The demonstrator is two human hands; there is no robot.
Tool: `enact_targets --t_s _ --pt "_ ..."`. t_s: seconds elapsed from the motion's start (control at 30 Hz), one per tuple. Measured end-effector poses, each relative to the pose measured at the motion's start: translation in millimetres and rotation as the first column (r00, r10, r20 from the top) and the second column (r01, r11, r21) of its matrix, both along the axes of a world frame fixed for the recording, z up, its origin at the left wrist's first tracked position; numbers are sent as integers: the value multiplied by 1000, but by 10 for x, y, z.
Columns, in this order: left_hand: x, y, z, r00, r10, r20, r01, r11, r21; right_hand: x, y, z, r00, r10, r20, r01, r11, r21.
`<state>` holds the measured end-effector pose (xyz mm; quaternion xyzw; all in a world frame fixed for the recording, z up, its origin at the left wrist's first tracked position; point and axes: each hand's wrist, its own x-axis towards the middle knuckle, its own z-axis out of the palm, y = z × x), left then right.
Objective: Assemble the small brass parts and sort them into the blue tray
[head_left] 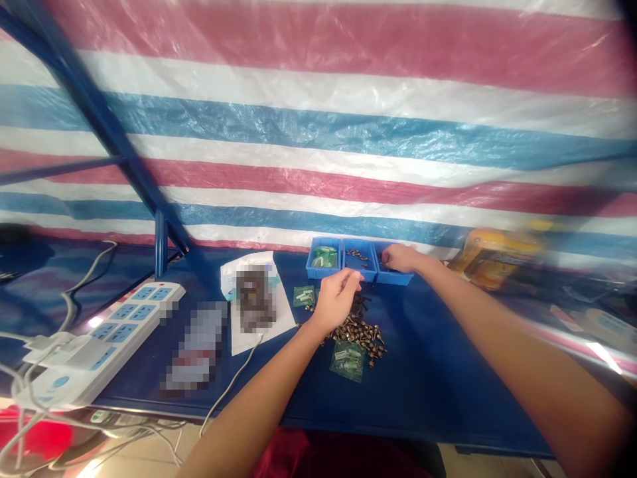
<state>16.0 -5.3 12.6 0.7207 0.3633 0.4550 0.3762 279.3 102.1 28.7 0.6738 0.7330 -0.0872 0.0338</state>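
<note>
Screws (356, 332) heaped just below blue bins (359, 275), a short reach; your left fingers (350, 281) pinch, holding unclear; your right hand (399, 257) curls into the end bin (393, 279), grip unclear.

1. The view comes from a camera worn on the person's head.
2. It faces forward and down, across a blue table (448, 398) toward a striped tarp (318, 119).
3. It sits near the left hand (336, 302) and right hand (401, 257), looking along both arms.
</note>
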Motion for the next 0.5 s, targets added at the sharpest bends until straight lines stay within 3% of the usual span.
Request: enact_targets --t_s 0.17,0.33,0.5 --pt "10 1 -2 1000 -15 16 16 1000 -10 -45 80 164 991 -57 -124 70 992 102" --pt "17 4 -9 1000 -13 19 14 1000 -6 -286 160 226 968 4 -250 30 991 131" --pt "13 1 -5 1000 -18 16 18 1000 -6 -138 148 223 984 -167 -61 176 967 182"
